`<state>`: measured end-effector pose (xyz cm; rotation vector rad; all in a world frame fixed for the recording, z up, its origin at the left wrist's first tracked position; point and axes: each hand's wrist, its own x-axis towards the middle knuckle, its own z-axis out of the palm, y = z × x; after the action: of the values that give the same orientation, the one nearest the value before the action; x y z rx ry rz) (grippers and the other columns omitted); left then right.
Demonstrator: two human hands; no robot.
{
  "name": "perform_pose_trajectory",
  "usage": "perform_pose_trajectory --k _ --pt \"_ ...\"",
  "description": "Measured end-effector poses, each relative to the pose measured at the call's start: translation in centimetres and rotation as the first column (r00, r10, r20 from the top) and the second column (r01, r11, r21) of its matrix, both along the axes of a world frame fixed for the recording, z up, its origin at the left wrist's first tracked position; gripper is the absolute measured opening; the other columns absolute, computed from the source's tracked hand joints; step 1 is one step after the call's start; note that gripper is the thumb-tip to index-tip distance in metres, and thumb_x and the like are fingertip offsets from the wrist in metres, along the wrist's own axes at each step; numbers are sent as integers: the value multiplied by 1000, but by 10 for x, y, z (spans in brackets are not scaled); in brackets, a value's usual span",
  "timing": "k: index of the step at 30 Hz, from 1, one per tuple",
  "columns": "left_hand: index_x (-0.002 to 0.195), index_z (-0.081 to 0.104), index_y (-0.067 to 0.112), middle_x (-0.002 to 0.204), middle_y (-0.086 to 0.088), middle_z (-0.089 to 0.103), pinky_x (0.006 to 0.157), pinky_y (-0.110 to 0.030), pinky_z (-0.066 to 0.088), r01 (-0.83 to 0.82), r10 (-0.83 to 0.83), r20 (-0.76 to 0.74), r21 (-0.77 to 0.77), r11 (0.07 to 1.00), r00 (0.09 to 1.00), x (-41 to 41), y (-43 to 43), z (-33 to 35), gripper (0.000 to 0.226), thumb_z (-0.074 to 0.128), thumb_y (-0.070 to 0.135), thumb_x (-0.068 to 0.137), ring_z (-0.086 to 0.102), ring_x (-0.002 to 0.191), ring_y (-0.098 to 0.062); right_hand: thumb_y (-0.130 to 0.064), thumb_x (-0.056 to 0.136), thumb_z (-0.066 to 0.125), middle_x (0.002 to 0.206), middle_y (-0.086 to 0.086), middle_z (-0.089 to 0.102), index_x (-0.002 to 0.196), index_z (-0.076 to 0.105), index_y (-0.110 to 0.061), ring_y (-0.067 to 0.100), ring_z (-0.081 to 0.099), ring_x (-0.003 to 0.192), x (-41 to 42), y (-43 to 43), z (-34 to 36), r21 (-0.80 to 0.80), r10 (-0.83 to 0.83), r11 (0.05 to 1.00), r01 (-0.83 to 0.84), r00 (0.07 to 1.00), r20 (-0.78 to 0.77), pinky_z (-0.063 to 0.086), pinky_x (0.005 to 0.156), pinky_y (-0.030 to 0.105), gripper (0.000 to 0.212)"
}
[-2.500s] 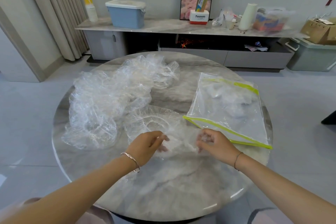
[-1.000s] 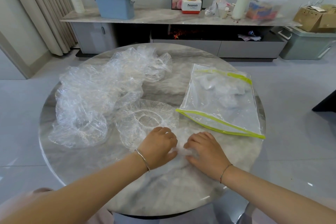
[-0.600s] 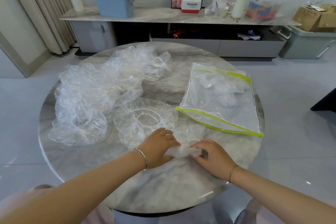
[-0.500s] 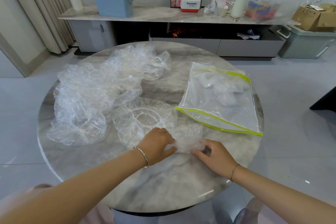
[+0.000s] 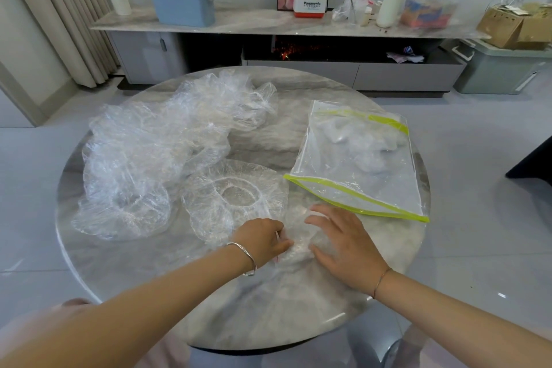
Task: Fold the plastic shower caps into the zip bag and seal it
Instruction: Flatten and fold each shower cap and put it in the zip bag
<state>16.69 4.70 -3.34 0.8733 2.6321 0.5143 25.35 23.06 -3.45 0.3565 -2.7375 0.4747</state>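
Head view: in the lower centre of the frame a partly folded shower cap [image 5: 300, 236] is pressed onto the table [image 5: 268, 317] between both hands. The left hand [image 5: 261, 240] is seen with fingers curled, pinching the cap's near edge. The right hand [image 5: 343, 248] is laid flat on it, fingers spread and straight. The zip bag [image 5: 358, 176], lime-edged and holding some caps, lies right of centre, just beside the right hand. A loose cap [image 5: 236, 197] and a pile of caps [image 5: 149, 152] are spread at centre left. The risk is judged thus: the springy film may unfold once pressure is lifted, or trapped air may leave the bundle too bulky for the bag. "Panasonic" can be read on a white-and-red box [image 5: 309, 4] on the sideboard [image 5: 254, 22] at upper centre.
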Motion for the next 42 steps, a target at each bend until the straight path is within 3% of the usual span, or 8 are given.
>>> perform_pose_trajectory --k 5,10,18,22,27,32,36,42 --pt "115 47 18 104 2 59 80 -26 39 21 -17 -206 14 1000 978 3 0 9 39 58 43 87 56 97 -18 -53 84 45 134 -8 53 124 56 -25 9 40 126 4 7 -16 120 -23 993 0 981 192 8 111 22 50" --pt "106 61 26 101 7 60 78 -24 35 375 -297 -577 17 927 761 11 0 7 38 45 50 82 55 89 -13 -73 85 25 145 -8 41 137 45 -25 12 36 133 6 15 -26 114 5 993 -37 965 264 -3 110 19 73" --pt "92 69 35 93 13 67 75 -20 48 384 -413 -473 -163 909 778 17 -7 -12 41 39 57 74 63 80 -8 -53 81 48 115 -9 59 116 62 -23 4 45 106 -1 13 -14 177 63 980 -89 987 148 19 107 24 48" --pt "85 69 28 83 11 66 65 -18 51 366 -385 -450 -132 921 806 15 -4 -14 36 76 44 54 62 68 -10 -49 79 48 102 -12 60 107 64 -24 6 54 90 -1 13 -15 182 53 980 -80 987 150 25 98 20 41" --pt "68 69 28 61 14 61 56 -16 45 272 -304 -480 -137 952 823 8 0 -4 28 83 29 44 58 58 -9 -31 75 50 93 -10 59 99 69 -21 12 58 82 -8 17 -17 107 5 994 -22 987 158 25 89 14 33" --pt "108 62 21 96 -5 63 80 -25 29 149 -162 -335 -63 987 928 8 -7 6 25 44 33 95 52 95 -20 -34 81 58 75 -7 56 74 66 -14 6 46 65 -14 19 -17 -144 -5 989 43 967 253 37 68 21 23" --pt "90 61 15 86 -8 64 68 -23 27 77 -77 -206 -8 997 976 9 -9 8 26 46 35 95 50 75 -22 -38 85 63 65 -6 46 59 54 -14 8 43 58 -14 17 -14 -315 10 942 118 926 378 35 59 21 36" --pt "122 50 24 104 3 66 77 -19 31 68 -69 -176 -10 998 982 7 -11 5 34 53 38 91 58 96 -15 -24 81 71 58 -9 45 61 46 -23 5 39 55 -17 11 -18 -408 -93 861 305 882 463 34 57 18 32"
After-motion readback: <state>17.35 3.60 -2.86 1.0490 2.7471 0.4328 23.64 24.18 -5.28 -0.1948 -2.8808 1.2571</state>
